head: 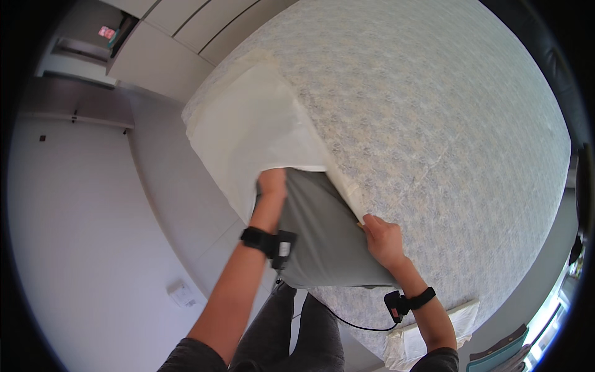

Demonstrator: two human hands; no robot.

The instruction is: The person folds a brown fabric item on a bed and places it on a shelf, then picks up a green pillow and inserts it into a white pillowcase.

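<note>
A white fabric cover, seemingly a pillowcase (251, 121), lies on a patterned mattress (418, 116). Out of its near opening comes a grey cloth-covered piece (325, 237), perhaps a pillow. My left hand (273, 182) is at the left side of that opening, its fingers partly hidden under the white edge; whether they grip anything is unclear. My right hand (383, 235) pinches the right edge of the white cover beside the grey piece. Both wrists wear black straps with small devices.
Folded white cloth (413, 344) lies at the mattress's near right corner. Pale drawers (209, 23) stand at the far left. A black cable (358, 327) runs from the right wrist device towards my legs. A white wall (83, 223) is on the left, with pale floor between.
</note>
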